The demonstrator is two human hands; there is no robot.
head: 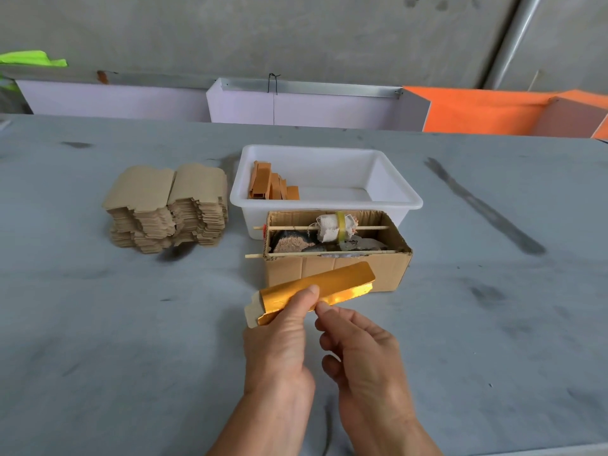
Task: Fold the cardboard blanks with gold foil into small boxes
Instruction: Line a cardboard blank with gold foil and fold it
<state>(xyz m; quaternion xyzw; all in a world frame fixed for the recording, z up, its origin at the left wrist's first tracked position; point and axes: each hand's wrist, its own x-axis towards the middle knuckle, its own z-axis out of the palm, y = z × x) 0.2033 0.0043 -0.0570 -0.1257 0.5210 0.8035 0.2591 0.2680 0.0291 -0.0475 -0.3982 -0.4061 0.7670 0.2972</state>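
a: where is the workpiece?
b: the gold-foil blank [316, 289] sits just below frame centre, held above the worktop [98, 324], in front of the cardboard box [335, 248]. it is partly folded along its length.
a: state of each hand?
b: the left hand [279, 337] grips the blank's lower-left half, thumb on the foil face, fingers curled behind. the right hand [358, 340] has loosely curled fingers; its thumb tip touches the blank's lower edge near mid-length. a firm pinch cannot be confirmed.
a: long axis?
b: it runs from lower left to upper right. the free end projects up and right, beyond both hands.
a: which hand serves that end?
b: judged nearer: the right hand. unfolded blanks [167, 209] are stacked at centre left; folded boxes [273, 185] stand in the white tub [394, 199].
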